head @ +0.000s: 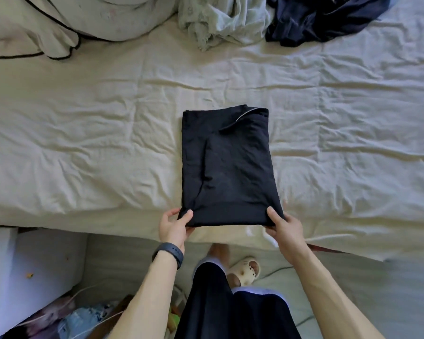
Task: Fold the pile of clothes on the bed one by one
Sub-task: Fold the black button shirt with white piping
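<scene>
Both hands, left hand (174,227) and right hand (283,227), are pinching the near corners of our half-folded dark garment (227,165) mid-bed (83,133), fingers curled, probably readying the final far fold.

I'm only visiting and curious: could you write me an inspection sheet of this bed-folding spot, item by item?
Surface: bed sheet, cream, wrinkled.
Job's things: black garment folded into a rectangle, lying by the near edge; pale green garment and navy garment crumpled at the far side.
Clutter: cream bedding with dark trim, far left.
Hands: left hand and right hand each pinch a near corner of the black garment.
Cables: thin white cord on the floor, lower left.
Surroundings: slipper on the floor.
</scene>
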The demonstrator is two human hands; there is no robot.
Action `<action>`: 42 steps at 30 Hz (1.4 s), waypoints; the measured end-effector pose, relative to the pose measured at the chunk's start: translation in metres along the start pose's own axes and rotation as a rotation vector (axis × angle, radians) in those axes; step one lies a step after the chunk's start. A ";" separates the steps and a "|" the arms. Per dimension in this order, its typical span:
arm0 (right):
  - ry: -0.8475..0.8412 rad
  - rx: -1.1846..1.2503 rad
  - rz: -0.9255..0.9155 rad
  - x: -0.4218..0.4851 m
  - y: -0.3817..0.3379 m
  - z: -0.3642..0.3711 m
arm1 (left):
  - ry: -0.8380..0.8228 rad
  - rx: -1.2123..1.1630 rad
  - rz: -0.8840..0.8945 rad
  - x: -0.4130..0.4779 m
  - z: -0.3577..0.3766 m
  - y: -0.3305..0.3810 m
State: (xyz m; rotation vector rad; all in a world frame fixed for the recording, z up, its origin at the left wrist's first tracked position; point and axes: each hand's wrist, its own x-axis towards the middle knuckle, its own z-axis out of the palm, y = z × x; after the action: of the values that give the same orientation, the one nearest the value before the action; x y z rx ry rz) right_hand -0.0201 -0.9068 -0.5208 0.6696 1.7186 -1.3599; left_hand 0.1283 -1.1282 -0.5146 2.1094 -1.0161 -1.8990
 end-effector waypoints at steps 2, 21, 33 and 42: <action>0.049 -0.042 -0.004 -0.027 0.019 -0.018 | 0.012 0.107 0.028 -0.023 -0.019 -0.021; -0.244 -0.510 -0.323 -0.112 -0.023 -0.068 | -0.511 0.123 0.053 -0.090 -0.064 0.009; -0.070 -0.403 -0.344 0.039 -0.109 0.016 | -0.318 0.609 0.385 0.042 0.033 0.079; 0.210 -0.617 -0.300 0.108 -0.086 0.060 | 0.031 0.904 0.361 0.097 0.077 0.062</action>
State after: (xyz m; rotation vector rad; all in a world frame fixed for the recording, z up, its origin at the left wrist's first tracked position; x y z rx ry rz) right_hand -0.1286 -0.9969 -0.5727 0.2100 2.3282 -0.8771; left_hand 0.0314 -1.2037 -0.5795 2.0488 -2.3745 -1.3355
